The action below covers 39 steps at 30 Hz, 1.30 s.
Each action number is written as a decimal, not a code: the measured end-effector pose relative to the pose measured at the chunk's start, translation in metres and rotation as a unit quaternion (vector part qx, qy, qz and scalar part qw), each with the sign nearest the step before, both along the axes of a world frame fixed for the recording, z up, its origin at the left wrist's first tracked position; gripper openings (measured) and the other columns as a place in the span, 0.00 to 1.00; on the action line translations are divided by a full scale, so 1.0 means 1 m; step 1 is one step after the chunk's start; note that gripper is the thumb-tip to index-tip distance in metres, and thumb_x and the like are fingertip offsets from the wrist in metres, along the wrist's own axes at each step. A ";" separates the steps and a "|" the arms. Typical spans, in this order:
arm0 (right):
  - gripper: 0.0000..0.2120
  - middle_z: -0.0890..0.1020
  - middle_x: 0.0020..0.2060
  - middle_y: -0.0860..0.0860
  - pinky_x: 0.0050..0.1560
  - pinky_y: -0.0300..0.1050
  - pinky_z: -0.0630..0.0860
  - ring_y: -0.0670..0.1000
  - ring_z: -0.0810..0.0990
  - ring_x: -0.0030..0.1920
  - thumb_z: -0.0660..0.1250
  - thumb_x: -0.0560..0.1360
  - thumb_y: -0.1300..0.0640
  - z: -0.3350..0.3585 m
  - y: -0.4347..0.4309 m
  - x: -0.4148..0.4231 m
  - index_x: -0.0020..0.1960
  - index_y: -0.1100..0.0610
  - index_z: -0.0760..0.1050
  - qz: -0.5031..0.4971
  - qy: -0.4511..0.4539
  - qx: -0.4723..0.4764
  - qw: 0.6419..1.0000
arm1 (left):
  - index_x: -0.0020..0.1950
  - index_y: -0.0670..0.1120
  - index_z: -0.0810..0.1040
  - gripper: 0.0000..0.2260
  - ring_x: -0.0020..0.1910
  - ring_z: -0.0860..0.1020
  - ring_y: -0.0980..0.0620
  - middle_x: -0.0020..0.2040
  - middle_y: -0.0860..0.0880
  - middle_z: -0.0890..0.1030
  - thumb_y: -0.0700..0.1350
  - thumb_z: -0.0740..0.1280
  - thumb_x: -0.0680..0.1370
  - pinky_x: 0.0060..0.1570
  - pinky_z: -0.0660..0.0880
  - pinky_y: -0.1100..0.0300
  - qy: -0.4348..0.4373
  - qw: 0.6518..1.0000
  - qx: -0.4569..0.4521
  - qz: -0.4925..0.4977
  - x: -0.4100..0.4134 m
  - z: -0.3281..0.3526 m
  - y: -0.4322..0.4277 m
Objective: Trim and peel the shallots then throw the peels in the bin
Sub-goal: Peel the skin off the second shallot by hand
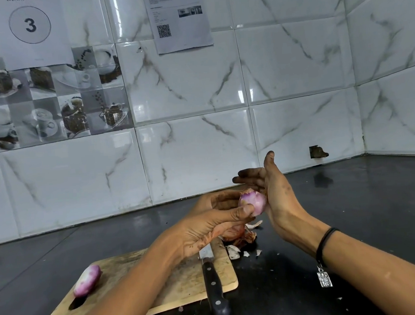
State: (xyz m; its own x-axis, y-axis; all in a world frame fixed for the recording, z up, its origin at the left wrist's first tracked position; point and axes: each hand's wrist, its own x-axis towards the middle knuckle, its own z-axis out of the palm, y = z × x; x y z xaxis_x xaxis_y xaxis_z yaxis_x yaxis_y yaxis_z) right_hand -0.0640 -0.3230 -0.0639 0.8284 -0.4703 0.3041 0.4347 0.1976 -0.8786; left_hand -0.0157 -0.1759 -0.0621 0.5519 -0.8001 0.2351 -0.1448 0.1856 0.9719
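Head view, single, wide-angle. You look forward and down from close above the dark worktop point(354, 208), which takes the lower half of the frame. The tiled wall point(200, 145) fills the upper half; wall corner point(360, 120) at far right. Lines bow toward the edges.

Right worktop point(379, 206): I see open room to pass.
Near left: cutting board point(191, 278), knife point(216, 293), peels point(237, 239) block me.
Far: tiled wall point(200, 145) closes it.
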 end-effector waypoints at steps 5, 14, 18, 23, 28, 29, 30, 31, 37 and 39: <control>0.40 0.86 0.43 0.57 0.53 0.50 0.77 0.56 0.84 0.46 0.44 0.80 0.29 -0.006 -0.004 0.002 0.51 0.60 0.82 -0.091 0.051 -0.089 0.991 | 0.64 0.37 0.79 0.20 0.65 0.79 0.44 0.63 0.39 0.81 0.37 0.71 0.72 0.65 0.76 0.54 0.028 0.997 -0.073 -0.021 0.008 0.000 -0.001; 0.28 0.78 0.35 0.56 0.34 0.41 0.71 0.48 0.73 0.31 0.55 0.80 0.33 -0.011 0.003 -0.009 0.48 0.59 0.74 -0.164 0.021 -0.297 0.941 | 0.61 0.33 0.78 0.17 0.62 0.81 0.40 0.60 0.34 0.82 0.38 0.69 0.73 0.59 0.79 0.54 0.091 0.984 -0.148 0.048 0.016 0.002 -0.006; 0.18 0.81 0.37 0.58 0.37 0.44 0.74 0.52 0.78 0.36 0.58 0.83 0.40 -0.015 0.001 -0.004 0.48 0.55 0.74 -0.202 -0.007 -0.353 0.914 | 0.59 0.32 0.79 0.19 0.62 0.81 0.42 0.59 0.35 0.82 0.46 0.69 0.75 0.63 0.77 0.53 0.124 0.979 -0.157 0.033 0.014 0.003 -0.010; 0.15 0.81 0.32 0.51 0.33 0.37 0.74 0.41 0.77 0.29 0.61 0.82 0.43 -0.015 0.000 -0.002 0.49 0.55 0.75 -0.207 -0.035 -0.371 0.905 | 0.57 0.32 0.79 0.19 0.62 0.80 0.47 0.61 0.35 0.81 0.42 0.73 0.71 0.61 0.77 0.61 0.060 0.990 -0.119 0.035 0.010 -0.002 -0.011; 0.17 0.81 0.32 0.53 0.38 0.47 0.78 0.43 0.77 0.30 0.62 0.81 0.40 -0.013 0.001 -0.002 0.48 0.54 0.75 -0.198 -0.047 -0.352 0.914 | 0.53 0.34 0.78 0.19 0.50 0.84 0.45 0.47 0.37 0.84 0.49 0.71 0.72 0.57 0.80 0.50 0.113 0.979 -0.150 0.079 0.013 0.005 -0.012; 0.17 0.81 0.31 0.52 0.38 0.46 0.78 0.43 0.77 0.30 0.62 0.81 0.40 -0.013 0.001 -0.003 0.48 0.54 0.75 -0.198 -0.049 -0.351 0.914 | 0.52 0.35 0.78 0.19 0.48 0.85 0.45 0.44 0.38 0.85 0.51 0.70 0.73 0.55 0.81 0.50 0.109 0.979 -0.144 0.092 0.014 0.006 -0.012; 0.17 0.81 0.31 0.51 0.37 0.45 0.77 0.42 0.76 0.29 0.62 0.81 0.41 -0.013 0.002 -0.003 0.48 0.54 0.75 -0.198 -0.051 -0.350 0.914 | 0.53 0.37 0.77 0.20 0.46 0.85 0.44 0.44 0.38 0.85 0.53 0.70 0.73 0.53 0.82 0.51 0.107 0.979 -0.137 0.103 0.013 0.006 -0.012; 0.17 0.81 0.31 0.51 0.37 0.44 0.77 0.41 0.76 0.29 0.62 0.81 0.41 -0.013 0.002 -0.003 0.48 0.54 0.75 -0.197 -0.053 -0.350 0.914 | 0.53 0.37 0.77 0.20 0.45 0.85 0.44 0.43 0.39 0.85 0.54 0.69 0.74 0.50 0.82 0.53 0.108 0.980 -0.131 0.108 0.014 0.005 -0.012; 0.18 0.81 0.32 0.53 0.39 0.46 0.77 0.42 0.77 0.30 0.62 0.81 0.40 -0.011 0.003 -0.005 0.47 0.55 0.75 -0.203 -0.061 -0.354 0.911 | 0.51 0.39 0.76 0.19 0.31 0.79 0.48 0.44 0.38 0.78 0.57 0.61 0.82 0.35 0.79 0.57 0.144 0.979 -0.121 0.083 0.013 0.004 -0.009; 0.18 0.80 0.31 0.51 0.39 0.46 0.77 0.43 0.77 0.31 0.62 0.81 0.40 -0.011 0.003 -0.005 0.47 0.54 0.75 -0.202 -0.064 -0.358 0.910 | 0.55 0.39 0.74 0.19 0.26 0.75 0.49 0.47 0.35 0.76 0.55 0.60 0.83 0.28 0.74 0.61 0.164 0.975 -0.127 0.082 0.015 0.003 -0.009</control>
State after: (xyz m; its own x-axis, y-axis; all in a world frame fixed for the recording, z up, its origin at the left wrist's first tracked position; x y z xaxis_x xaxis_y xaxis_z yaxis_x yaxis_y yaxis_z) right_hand -0.0695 -0.3200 -0.0752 0.5688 -0.3719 0.7336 0.4528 -0.6031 -0.6567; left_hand -0.0005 -0.1845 -0.0588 0.7467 -0.6332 0.2035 0.1183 0.4274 0.8963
